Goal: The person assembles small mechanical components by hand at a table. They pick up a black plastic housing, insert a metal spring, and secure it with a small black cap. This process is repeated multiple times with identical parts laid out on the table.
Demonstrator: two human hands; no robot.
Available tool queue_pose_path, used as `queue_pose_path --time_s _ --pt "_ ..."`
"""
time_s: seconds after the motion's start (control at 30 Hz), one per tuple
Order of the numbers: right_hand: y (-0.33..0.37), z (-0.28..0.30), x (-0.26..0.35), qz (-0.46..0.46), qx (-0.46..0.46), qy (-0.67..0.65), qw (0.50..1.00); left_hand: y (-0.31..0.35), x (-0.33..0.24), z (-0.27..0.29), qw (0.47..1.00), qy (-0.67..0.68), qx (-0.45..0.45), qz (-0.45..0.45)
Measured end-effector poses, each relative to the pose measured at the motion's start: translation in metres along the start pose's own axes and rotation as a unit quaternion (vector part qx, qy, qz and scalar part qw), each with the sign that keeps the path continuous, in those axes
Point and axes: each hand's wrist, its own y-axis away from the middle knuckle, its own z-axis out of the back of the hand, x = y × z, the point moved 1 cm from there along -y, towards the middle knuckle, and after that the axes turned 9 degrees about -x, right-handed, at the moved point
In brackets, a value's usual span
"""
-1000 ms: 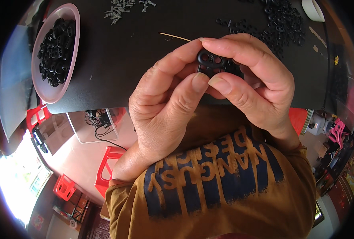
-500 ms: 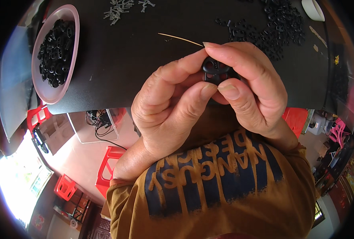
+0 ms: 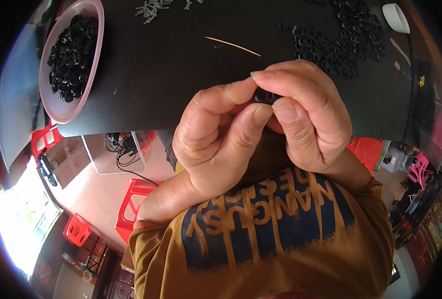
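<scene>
A small black plastic cord lock [image 3: 265,95] is pinched between my two hands, just beyond the table's near edge. My left hand [image 3: 218,134] grips its left side with thumb and bent forefinger. On its right side, the thumb and fingers of my right hand [image 3: 313,117] press against it. Most of the cord lock is covered by my fingertips. A thin wooden stick [image 3: 233,46], like a toothpick, lies on the dark table [image 3: 146,84] beyond my hands.
A pink bowl [image 3: 100,45] full of black plastic pieces stands at the left. Metal springs [image 3: 151,9] lie at the far edge of view. Loose black parts [image 3: 353,40] are heaped at far right, by a white ring-shaped object [image 3: 396,19]. Red stools [image 3: 128,204] stand below.
The cord lock has tilted and sits deeper between my fingers, so its holes and inner spring no longer show. Both hands have closed in slightly on it.
</scene>
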Motion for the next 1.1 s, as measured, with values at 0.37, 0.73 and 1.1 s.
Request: queue_pose_path --time_s 0.37,0.73,1.1 --pt "-0.006 -0.002 0.010 -0.032 0.025 0.028 0.999 0.002 -0.010 0.006 0.997 0.026 -0.031 0.073" --pt "0.007 0.011 0.020 -0.053 0.009 0.114 0.992 -0.042 -0.067 0.067 0.942 -0.260 -0.188 -0.093" --pt "0.045 0.059 0.018 -0.044 -0.132 0.268 0.953 -0.062 -0.088 0.108 0.835 -0.353 -0.345 -0.244"
